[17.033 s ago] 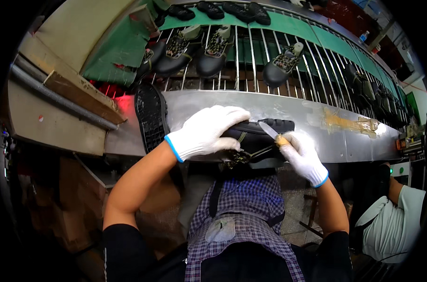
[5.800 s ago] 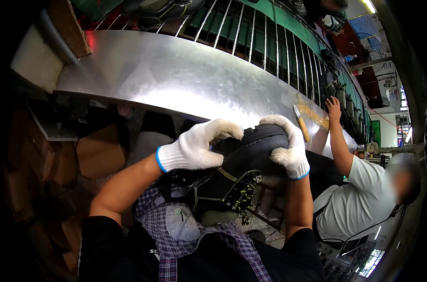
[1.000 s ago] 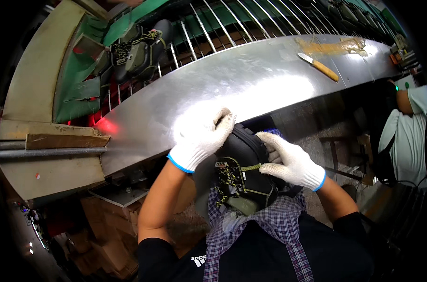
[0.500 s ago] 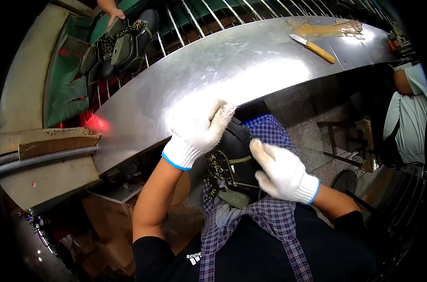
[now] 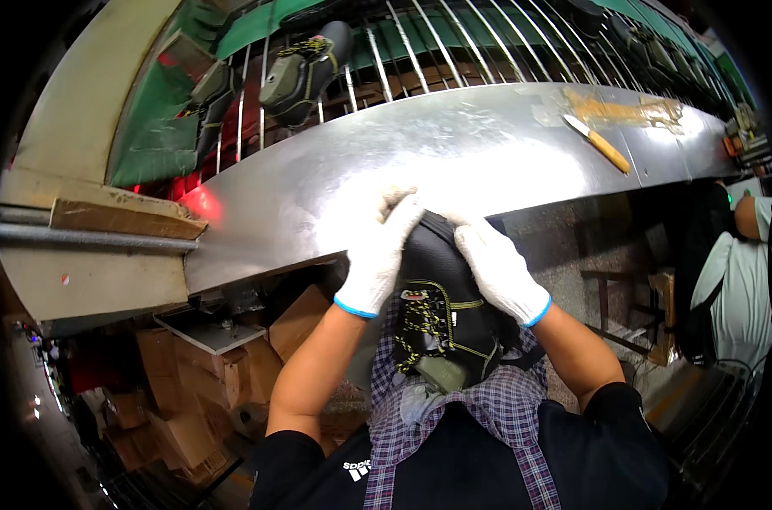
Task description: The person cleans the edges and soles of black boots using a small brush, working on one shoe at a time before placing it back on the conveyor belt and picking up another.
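Note:
A black shoe [image 5: 441,319] with yellow-flecked laces and an olive tongue rests toe-up against my lap, at the front edge of the steel workbench [image 5: 454,153]. My left hand [image 5: 377,251], in a white glove with a blue cuff, grips the shoe's left side near the toe. My right hand [image 5: 496,268], gloved the same way, presses on the shoe's right side. Both hands clasp the shoe from above.
A wooden-handled knife [image 5: 597,142] lies on the bench at the right by a yellow glue smear. Beyond the bench a rod conveyor [image 5: 420,51] carries dark shoes [image 5: 301,72]. Cardboard boxes [image 5: 199,382] are stacked lower left. Another person [image 5: 735,272] sits at the right.
My right hand has moved up from the laces onto the shoe's toe end, beside my left hand. The view has shifted slightly, with the knife now nearer the right.

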Demonstrator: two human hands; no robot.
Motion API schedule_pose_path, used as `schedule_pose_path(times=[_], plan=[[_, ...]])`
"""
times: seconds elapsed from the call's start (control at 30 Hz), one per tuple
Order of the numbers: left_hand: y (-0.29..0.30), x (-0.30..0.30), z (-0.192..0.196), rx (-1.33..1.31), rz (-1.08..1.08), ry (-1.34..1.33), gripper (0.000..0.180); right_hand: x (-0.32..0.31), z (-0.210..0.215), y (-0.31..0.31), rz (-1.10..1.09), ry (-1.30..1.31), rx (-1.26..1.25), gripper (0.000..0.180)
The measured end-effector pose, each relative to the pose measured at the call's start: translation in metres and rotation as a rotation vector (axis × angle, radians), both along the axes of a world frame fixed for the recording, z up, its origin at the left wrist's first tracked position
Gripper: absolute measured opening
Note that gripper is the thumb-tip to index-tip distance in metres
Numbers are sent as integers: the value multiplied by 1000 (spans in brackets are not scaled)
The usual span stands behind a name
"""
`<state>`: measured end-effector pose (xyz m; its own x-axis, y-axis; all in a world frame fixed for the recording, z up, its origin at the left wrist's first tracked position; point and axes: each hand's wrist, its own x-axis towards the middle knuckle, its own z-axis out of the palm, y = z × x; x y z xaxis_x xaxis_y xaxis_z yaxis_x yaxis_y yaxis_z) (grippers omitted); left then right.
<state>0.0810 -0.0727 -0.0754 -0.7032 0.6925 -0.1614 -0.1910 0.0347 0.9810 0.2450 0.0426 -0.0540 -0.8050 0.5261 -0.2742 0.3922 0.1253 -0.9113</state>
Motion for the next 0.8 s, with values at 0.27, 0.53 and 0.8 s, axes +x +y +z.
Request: schedule_pose_path(times=[0.27,0.53,0.8], plan=[[-1,2,2,37,9,2,34,-17,18,13,275,-77,415,42],[-1,-3,-12,93,88,196,41,-81,68,53,608,-401,11,69],[8,-5,-7,97,60,-176,43,-63,3,57,423,-125,216,68]])
